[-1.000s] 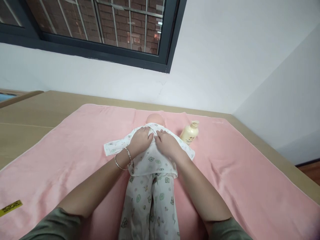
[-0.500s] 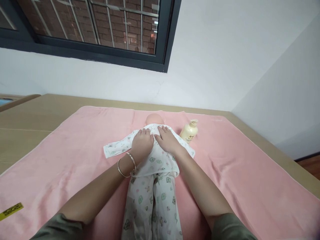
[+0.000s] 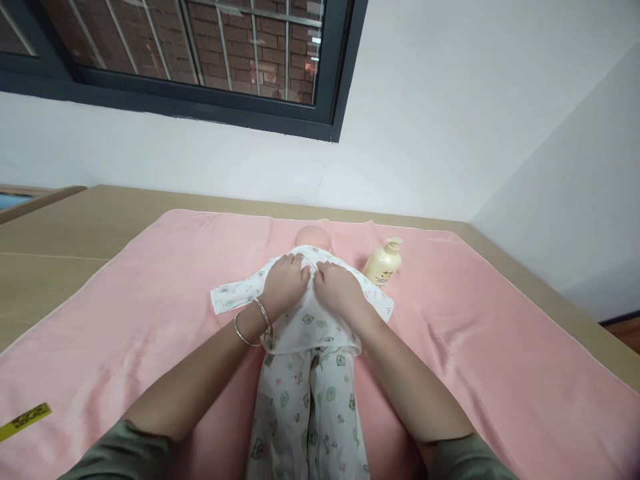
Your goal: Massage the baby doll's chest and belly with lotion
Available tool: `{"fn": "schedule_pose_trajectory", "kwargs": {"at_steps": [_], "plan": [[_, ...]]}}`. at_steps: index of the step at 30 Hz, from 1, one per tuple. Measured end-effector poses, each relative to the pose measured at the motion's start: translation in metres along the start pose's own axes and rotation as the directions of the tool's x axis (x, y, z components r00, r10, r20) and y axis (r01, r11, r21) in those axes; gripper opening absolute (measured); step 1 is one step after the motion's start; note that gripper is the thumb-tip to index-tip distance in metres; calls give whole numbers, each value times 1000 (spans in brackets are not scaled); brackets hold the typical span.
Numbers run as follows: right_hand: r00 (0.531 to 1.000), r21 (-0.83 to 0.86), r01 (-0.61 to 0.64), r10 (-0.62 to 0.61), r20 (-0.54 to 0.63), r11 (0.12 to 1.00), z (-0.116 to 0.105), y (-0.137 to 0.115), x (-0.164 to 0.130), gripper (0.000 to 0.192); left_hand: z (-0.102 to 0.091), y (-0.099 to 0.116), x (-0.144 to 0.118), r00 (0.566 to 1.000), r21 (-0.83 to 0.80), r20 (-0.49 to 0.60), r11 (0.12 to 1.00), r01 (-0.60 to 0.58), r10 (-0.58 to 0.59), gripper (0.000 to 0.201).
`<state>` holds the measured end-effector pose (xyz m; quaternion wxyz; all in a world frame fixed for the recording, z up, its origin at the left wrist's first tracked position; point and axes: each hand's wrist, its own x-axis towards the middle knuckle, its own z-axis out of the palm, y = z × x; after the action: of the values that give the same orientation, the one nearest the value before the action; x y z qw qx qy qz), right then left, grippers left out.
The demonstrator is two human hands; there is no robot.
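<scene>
Nearest the camera, two forearms in olive-green sleeves are seen reaching forward over a pink towel point(image 3: 500, 347) that is spread across a tan surface point(image 3: 55, 253). A yellow strip point(image 3: 24, 421) is seen lying at the towel's near left edge. Between the forearms, the printed trousers point(image 3: 307, 407) of a baby doll point(image 3: 311, 237) are laid lengthwise, legs toward the camera. Two bangles point(image 3: 253, 321) are worn on the left wrist. Further on, the left hand point(image 3: 286, 283) and the right hand point(image 3: 339, 288) are placed side by side, nearly touching, on the doll's chest; both are laid palm down on the printed top point(image 3: 305, 320), fingers bent and pressed into the cloth near the collar, though whether cloth is pinched cannot be told. A cream pump bottle point(image 3: 384, 261) is seen lying on the towel just right of the doll's shoulder. Beyond, a white wall and a dark-framed window point(image 3: 200, 60) are visible.
</scene>
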<state>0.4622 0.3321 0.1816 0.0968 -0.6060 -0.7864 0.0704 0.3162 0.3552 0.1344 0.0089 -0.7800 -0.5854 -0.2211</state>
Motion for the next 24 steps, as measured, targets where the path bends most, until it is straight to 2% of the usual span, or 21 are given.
{"fn": "schedule_pose_trajectory", "kwargs": {"at_steps": [3,7,10,13,19,21,24], "plan": [[1000,85,11,-11,-7,996,1,20,15,33,-3,18,-13,1000,114,-5,993,-5,6,43],[998,73,58,-57,-26,996,11,34,26,41,-2,22,-15,1000,94,-25,996,-5,7,42],[999,-17,27,-27,-27,999,16,28,24,48,1,12,-6,999,21,-43,1000,-5,5,41],[1000,-83,-8,7,-20,997,16,12,13,50,3,-2,4,1000,-71,-28,997,-1,-1,41],[997,-243,81,-82,7,967,14,-14,-11,49,3,-15,11,999,-178,50,984,-8,17,37],[996,-219,92,-93,8,971,12,-11,-9,45,5,-11,7,999,-138,44,990,7,-1,40],[996,-55,86,-87,-11,995,9,6,6,40,10,2,-3,1000,-45,9,999,19,-18,46]]}}
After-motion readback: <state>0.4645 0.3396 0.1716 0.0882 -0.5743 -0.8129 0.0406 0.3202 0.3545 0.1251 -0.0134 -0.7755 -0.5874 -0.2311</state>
